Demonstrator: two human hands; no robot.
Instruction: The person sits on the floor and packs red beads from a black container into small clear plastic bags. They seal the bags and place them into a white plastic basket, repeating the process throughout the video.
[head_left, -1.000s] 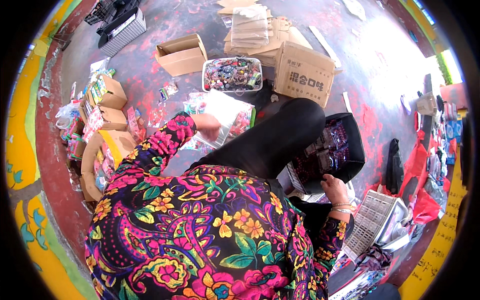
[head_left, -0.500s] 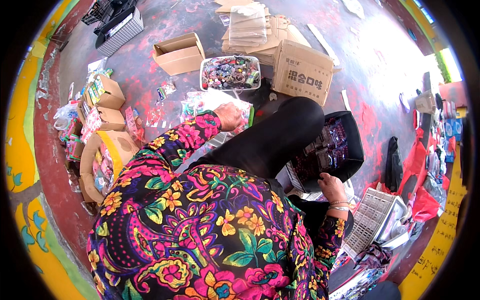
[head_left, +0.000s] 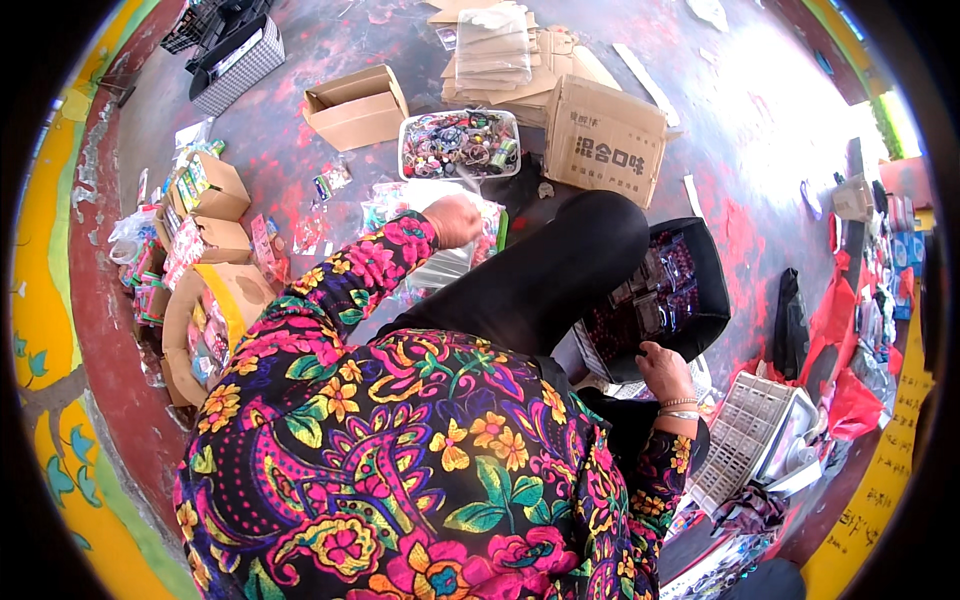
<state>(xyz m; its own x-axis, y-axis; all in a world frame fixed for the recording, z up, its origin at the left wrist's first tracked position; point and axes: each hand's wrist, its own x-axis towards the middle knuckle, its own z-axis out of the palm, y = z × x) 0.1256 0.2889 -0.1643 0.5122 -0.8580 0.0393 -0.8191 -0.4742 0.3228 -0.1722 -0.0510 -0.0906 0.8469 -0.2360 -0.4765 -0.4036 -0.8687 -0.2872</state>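
Note:
My left hand (head_left: 456, 221) is closed over a spread of clear plastic and bright small packets (head_left: 390, 205), just beyond my bent black-trousered leg (head_left: 520, 290). Its fingertips are hidden, so what it holds cannot be made out. A clear plastic sheet (head_left: 445, 266) lies right below that hand. To my right, my right hand (head_left: 667, 373) has its fingers bent over the near rim of a black bin (head_left: 712, 285) and seems to grip it. Dark, shiny small packs (head_left: 665, 285) fill this bin. Bracelets circle the right wrist.
Ahead stands a white tub (head_left: 404, 150) heaped with hair ties, between an open carton (head_left: 355, 110) and a printed box (head_left: 606, 140). Flattened cardboard (head_left: 545, 60) is stacked behind. Cartons of packets (head_left: 215, 190) line the left; a white plastic basket (head_left: 745, 425) stands at right.
The white sheet by my left hand has gone from sight, and clear plastic shows below that hand. The left hand has shifted slightly up. My right hand stays at the bin's rim.

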